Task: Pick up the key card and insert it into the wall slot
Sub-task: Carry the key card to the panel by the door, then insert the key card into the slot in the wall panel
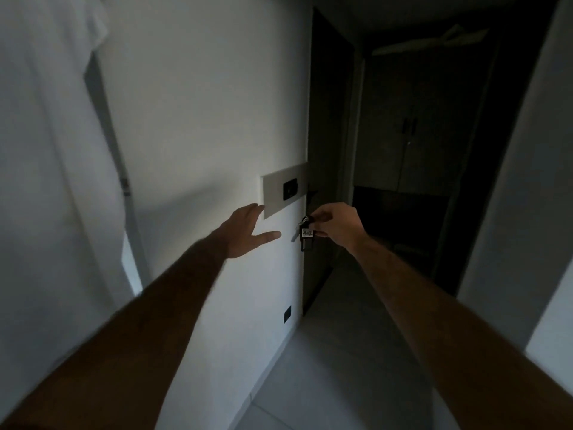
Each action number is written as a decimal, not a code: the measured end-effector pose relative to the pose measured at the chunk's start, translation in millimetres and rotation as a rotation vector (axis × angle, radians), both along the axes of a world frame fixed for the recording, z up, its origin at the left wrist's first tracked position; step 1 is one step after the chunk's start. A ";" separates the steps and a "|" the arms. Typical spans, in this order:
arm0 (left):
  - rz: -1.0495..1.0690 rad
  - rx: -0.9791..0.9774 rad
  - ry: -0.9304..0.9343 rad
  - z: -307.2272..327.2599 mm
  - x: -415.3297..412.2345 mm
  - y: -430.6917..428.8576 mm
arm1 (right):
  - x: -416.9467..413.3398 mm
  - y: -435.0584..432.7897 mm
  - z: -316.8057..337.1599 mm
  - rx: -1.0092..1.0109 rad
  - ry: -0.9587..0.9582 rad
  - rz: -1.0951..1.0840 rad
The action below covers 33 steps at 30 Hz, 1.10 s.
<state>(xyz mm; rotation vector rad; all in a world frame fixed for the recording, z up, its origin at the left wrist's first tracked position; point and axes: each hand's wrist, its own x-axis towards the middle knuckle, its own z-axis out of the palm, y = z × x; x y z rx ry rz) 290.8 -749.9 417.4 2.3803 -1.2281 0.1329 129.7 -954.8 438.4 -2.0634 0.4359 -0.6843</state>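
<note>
Two bare forearms: left hand spread empty, right hand pinching one key card.

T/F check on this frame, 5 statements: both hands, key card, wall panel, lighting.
1. The right hand holds the key card in its fingers. True.
2. The key card is already seated in the dark slot of the wall panel. False: it hangs below and to the right of the panel, off the wall.
3. The left hand is closed in a fist. False: it is open, fingers spread, just below the panel's lower left corner.
4. A white tag with handwriting sits on the key card. True.
5. The room beyond the doorway is brightly lit. False: it is dark.
</note>
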 end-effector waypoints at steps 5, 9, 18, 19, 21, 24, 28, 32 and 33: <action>-0.062 -0.011 -0.037 18.6 45.2 -63.0 | 30.9 -53.9 16.7 0.029 -0.038 -0.054; -0.087 -0.010 -0.058 28.4 73.7 -107.7 | 59.1 -97.8 25.1 0.013 -0.035 -0.078; -0.014 -0.035 -0.077 39.3 135.7 -200.3 | 129.7 -203.8 40.0 -0.036 -0.055 -0.003; -0.002 -0.037 -0.087 41.7 142.6 -211.7 | 138.1 -216.4 42.9 -0.048 -0.054 0.013; 0.020 -0.047 -0.089 46.1 157.0 -233.9 | 154.1 -241.7 49.6 -0.075 -0.047 0.039; 0.067 -0.067 -0.095 53.3 177.8 -265.5 | 178.0 -276.9 60.0 -0.104 -0.049 0.085; 0.111 -0.095 -0.121 58.6 200.3 -305.1 | 213.7 -319.3 59.5 -0.087 -0.079 0.127; 0.131 -0.042 -0.155 54.7 224.2 -336.2 | 252.1 -352.3 46.6 -0.110 -0.073 0.150; 0.135 -0.016 -0.189 54.2 230.5 -341.8 | 261.2 -358.6 44.6 -0.105 -0.075 0.158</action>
